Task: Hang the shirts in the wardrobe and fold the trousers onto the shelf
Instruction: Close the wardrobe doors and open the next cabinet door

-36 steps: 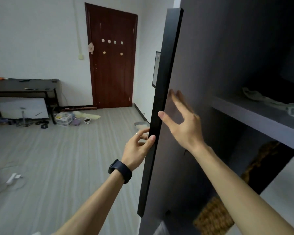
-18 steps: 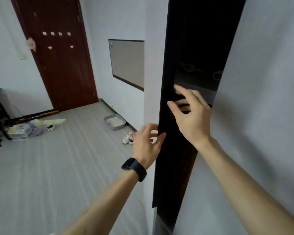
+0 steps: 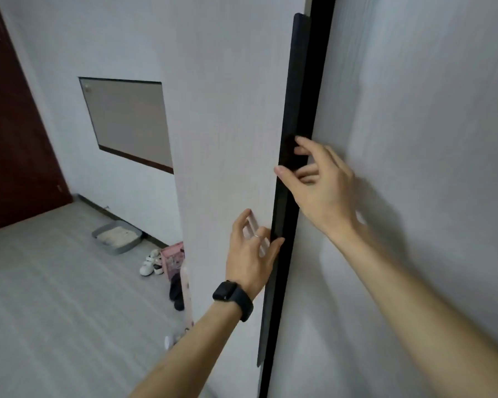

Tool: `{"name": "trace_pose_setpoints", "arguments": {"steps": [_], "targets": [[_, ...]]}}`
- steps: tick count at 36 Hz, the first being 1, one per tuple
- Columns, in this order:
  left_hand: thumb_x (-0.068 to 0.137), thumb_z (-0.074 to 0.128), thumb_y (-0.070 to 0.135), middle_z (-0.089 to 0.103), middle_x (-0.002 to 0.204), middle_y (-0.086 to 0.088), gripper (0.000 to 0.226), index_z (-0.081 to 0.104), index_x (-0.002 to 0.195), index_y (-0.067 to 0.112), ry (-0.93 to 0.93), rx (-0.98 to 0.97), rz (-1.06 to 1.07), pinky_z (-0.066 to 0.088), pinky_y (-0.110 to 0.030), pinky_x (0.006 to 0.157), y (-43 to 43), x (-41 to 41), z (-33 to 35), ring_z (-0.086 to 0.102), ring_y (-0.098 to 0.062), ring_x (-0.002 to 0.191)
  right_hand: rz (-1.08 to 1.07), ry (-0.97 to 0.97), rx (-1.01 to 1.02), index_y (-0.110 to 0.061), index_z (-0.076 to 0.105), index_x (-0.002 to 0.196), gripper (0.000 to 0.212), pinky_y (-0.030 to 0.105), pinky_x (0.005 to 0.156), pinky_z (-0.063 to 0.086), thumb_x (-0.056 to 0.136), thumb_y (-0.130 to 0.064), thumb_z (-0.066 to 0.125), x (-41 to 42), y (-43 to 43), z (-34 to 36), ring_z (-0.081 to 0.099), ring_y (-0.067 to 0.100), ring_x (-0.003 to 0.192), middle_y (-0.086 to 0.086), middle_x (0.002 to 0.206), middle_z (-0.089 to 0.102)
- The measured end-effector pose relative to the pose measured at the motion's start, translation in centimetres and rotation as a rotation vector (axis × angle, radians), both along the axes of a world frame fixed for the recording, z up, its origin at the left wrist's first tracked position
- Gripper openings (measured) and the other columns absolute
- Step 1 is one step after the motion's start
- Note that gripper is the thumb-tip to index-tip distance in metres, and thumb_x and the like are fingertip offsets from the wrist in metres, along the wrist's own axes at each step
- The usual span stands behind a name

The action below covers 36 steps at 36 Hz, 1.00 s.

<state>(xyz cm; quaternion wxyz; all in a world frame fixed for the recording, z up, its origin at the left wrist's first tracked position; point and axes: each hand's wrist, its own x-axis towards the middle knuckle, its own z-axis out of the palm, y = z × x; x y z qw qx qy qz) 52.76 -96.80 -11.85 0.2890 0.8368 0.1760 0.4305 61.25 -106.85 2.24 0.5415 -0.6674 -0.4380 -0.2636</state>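
Note:
The wardrobe stands almost shut, and no shirts or trousers show. Its white left door carries a long black vertical handle strip that meets the white right door. My left hand, with a black watch on the wrist, presses flat on the left door, its thumb against the strip's edge. Higher up, my right hand touches the strip with spread, nearly straight fingers and the thumb on its front edge. Only a thin dark gap remains between the doors.
A dark brown room door is at the far left and a framed board hangs on the wall. On the floor by the wardrobe lie a grey tray, white shoes, a pink box and dark shoes.
The left wardrobe door has swung shut under both hands, hiding the shelf and interior. My left hand went from holding the door's edge to pressing flat on its front.

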Motion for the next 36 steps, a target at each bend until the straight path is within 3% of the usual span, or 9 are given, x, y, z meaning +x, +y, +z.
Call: {"name": "trace_pose_setpoints", "arguments": {"steps": [5, 7, 10, 15, 21, 24, 28, 31, 36], "targets": [[0.090, 0.073, 0.040, 0.026, 0.159, -0.011, 0.021, 0.070, 0.090, 0.020, -0.103, 0.058, -0.095, 0.012, -0.009, 0.113, 1.4, 1.8, 0.0, 0.024, -0.026, 0.148, -0.136, -0.032, -0.010, -0.015, 0.064, 0.133, 0.049, 0.015, 0.076, 0.055, 0.088, -0.029, 0.078, 0.6, 0.6, -0.3, 0.067, 0.007, 0.078, -0.005, 0.115, 0.064], [0.091, 0.067, 0.046, 0.023, 0.161, -0.012, 0.023, 0.070, 0.093, 0.023, -0.126, 0.094, -0.142, 0.016, -0.021, 0.119, 2.1, 2.4, -0.3, 0.020, -0.026, 0.149, -0.182, -0.055, -0.013, -0.014, 0.064, 0.133, 0.048, 0.016, 0.077, 0.055, 0.090, -0.028, 0.077, 0.7, 0.8, -0.3, 0.066, 0.008, 0.080, -0.001, 0.116, 0.065], [0.092, 0.059, 0.046, 0.020, 0.162, -0.013, 0.022, 0.071, 0.097, 0.027, -0.114, 0.124, -0.170, 0.030, -0.058, 0.113, 2.6, 3.0, -0.9, 0.017, -0.028, 0.150, -0.257, -0.031, -0.051, -0.013, 0.064, 0.134, 0.050, 0.011, 0.079, 0.052, 0.089, -0.031, 0.077, 0.7, 1.2, -0.2, 0.063, 0.002, 0.082, -0.001, 0.117, 0.068], [0.091, 0.065, 0.039, 0.022, 0.161, -0.012, 0.015, 0.070, 0.090, 0.025, -0.101, 0.236, -0.173, 0.026, -0.074, 0.104, 2.9, 4.3, -1.0, 0.017, -0.038, 0.151, -0.395, -0.016, -0.096, -0.012, 0.069, 0.126, 0.039, 0.024, 0.081, 0.053, 0.089, -0.023, 0.075, 0.7, 1.6, 0.4, 0.068, 0.015, 0.077, 0.004, 0.102, 0.072], [0.089, 0.064, 0.036, 0.020, 0.161, -0.005, 0.011, 0.066, 0.087, 0.026, -0.094, 0.187, -0.148, 0.018, -0.079, 0.105, 2.5, 5.8, -1.4, 0.010, -0.034, 0.152, -0.462, 0.061, -0.165, -0.010, 0.070, 0.122, 0.034, 0.021, 0.083, 0.043, 0.089, -0.018, 0.073, 1.5, 2.3, 1.2, 0.072, 0.023, 0.088, 0.008, 0.106, 0.074], [0.087, 0.066, 0.030, 0.021, 0.159, -0.008, 0.006, 0.064, 0.087, 0.024, -0.101, 0.167, -0.177, 0.021, -0.081, 0.102, 2.4, 6.7, -1.8, 0.012, -0.036, 0.151, -0.473, 0.082, -0.192, -0.008, 0.068, 0.127, 0.038, 0.022, 0.088, 0.048, 0.091, -0.019, 0.073, 1.9, 2.4, 1.2, 0.070, 0.020, 0.092, 0.008, 0.108, 0.073], [0.085, 0.077, 0.020, 0.026, 0.157, -0.015, 0.014, 0.064, 0.084, 0.022, -0.085, 0.168, -0.185, 0.026, -0.080, 0.097, 2.3, 7.4, -1.5, 0.015, -0.040, 0.149, -0.538, 0.026, -0.145, -0.005, 0.070, 0.121, 0.035, 0.012, 0.080, 0.035, 0.088, -0.017, 0.075, 2.3, 2.6, 0.9, 0.064, 0.016, 0.085, 0.009, 0.100, 0.073], [0.084, 0.079, 0.021, 0.028, 0.156, -0.015, 0.016, 0.063, 0.081, 0.022, -0.081, 0.201, -0.178, 0.031, -0.076, 0.093, 2.6, 7.7, -1.2, 0.017, -0.041, 0.148, -0.548, 0.003, -0.086, -0.006, 0.073, 0.114, 0.031, 0.009, 0.079, 0.033, 0.086, -0.018, 0.078, 2.6, 2.8, 0.6, 0.056, 0.006, 0.079, 0.006, 0.095, 0.074], [0.086, 0.077, 0.024, 0.030, 0.156, -0.016, 0.015, 0.063, 0.081, 0.021, -0.075, 0.241, -0.156, 0.033, -0.075, 0.092, 2.9, 8.2, -0.8, 0.018, -0.042, 0.147, -0.551, -0.084, -0.062, -0.006, 0.073, 0.108, 0.029, 0.013, 0.077, 0.032, 0.083, -0.018, 0.081, 3.4, 2.7, 0.8, 0.064, 0.021, 0.085, 0.005, 0.092, 0.075]]}}
